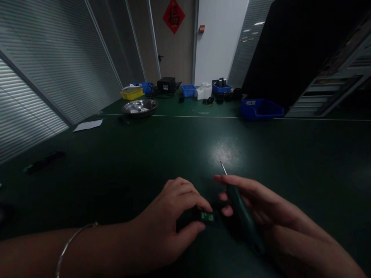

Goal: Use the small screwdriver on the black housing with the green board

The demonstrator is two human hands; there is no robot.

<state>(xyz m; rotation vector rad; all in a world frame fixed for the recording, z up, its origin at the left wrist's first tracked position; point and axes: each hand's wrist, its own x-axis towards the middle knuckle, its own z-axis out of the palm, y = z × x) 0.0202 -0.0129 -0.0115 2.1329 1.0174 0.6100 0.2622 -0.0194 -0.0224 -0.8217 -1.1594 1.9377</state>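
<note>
Between the thumb and forefinger of my left hand (179,216) is a small green circuit board (207,216), held low over or on the dark green table. The dark part around the board is hard to make out. My right hand (257,204) grips a screwdriver (242,212) by its dark green handle. Its thin metal shaft points up and away from me, apart from the board. My right forefinger lies along the handle near the shaft.
On the green table (139,150), a metal bowl (140,108) stands at the back left, near a yellow bin (132,93). A blue bin (261,109) sits back right. Dark parts (45,161) and a white paper sheet (88,125) lie on the left.
</note>
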